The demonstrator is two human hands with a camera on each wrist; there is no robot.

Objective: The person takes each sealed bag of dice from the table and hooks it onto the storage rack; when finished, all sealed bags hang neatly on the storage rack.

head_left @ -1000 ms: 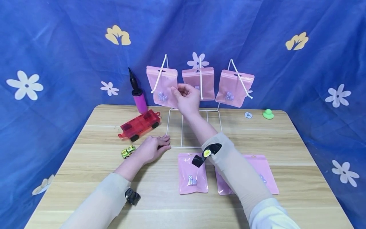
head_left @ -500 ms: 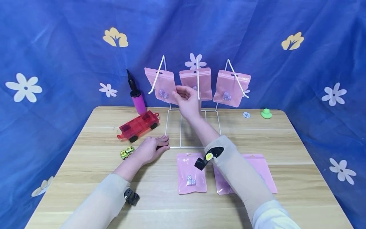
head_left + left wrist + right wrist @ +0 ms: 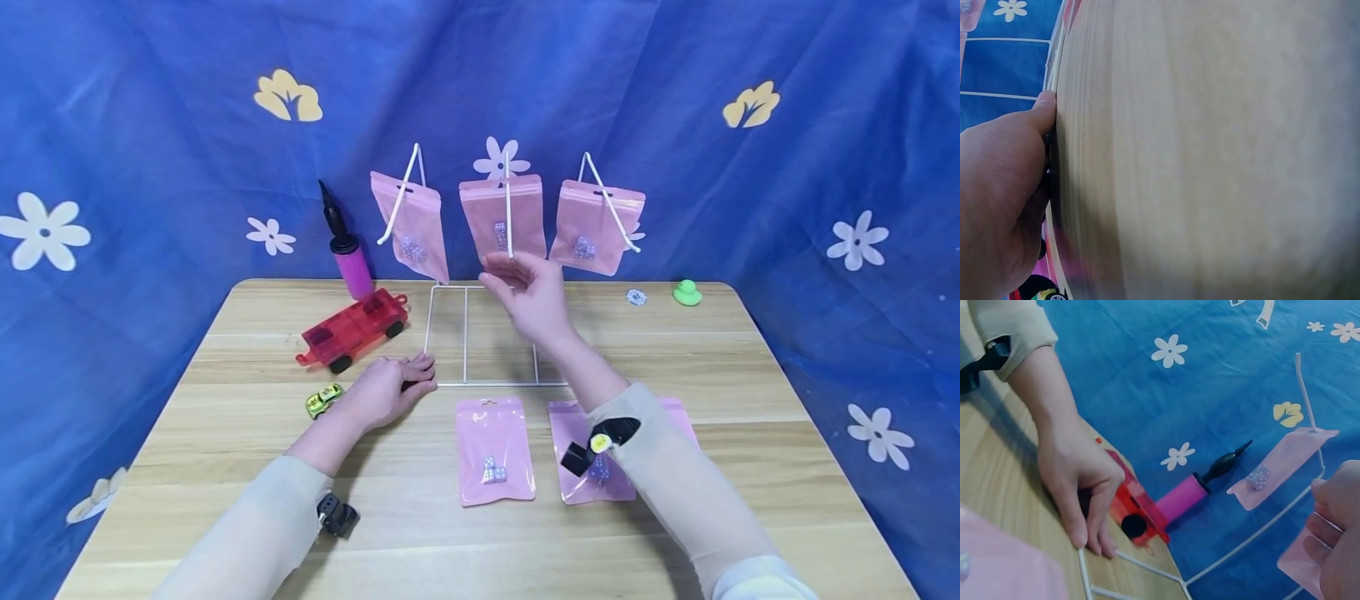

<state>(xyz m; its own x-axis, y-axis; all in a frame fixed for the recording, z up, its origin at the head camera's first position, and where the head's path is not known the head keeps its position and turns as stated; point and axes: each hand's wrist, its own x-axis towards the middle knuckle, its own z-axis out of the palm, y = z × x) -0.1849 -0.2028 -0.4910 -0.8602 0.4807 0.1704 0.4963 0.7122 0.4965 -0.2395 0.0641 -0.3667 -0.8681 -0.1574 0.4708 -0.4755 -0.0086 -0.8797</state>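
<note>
A white wire rack [image 3: 466, 333] stands on the table, with three pink pouches on its hooks: left [image 3: 415, 225], middle [image 3: 504, 208] and right [image 3: 597, 225]. Each holds small dice. The left hand [image 3: 386, 390] presses on the front left corner of the rack's base; its fingertips also meet the wire in the right wrist view. The right hand [image 3: 534, 302], fingers loosely bent, is at the bottom edge of the middle pouch; whether it touches the pouch is unclear. Two more pouches lie flat, one [image 3: 495, 437] in front of the rack, another [image 3: 562, 433] partly under the right forearm.
Left of the rack are a red toy trailer [image 3: 352, 331], a pink and black pump [image 3: 352, 267] and a small green toy car [image 3: 324, 401]. At the back right lie a green duck [image 3: 687, 292] and a round chip [image 3: 636, 297]. A blue curtain hangs behind.
The right hand has let go of the left pouch and moved right, below the middle pouch. The left pouch has turned on its hook. The left hand stays at the rack; the head view has shifted slightly.
</note>
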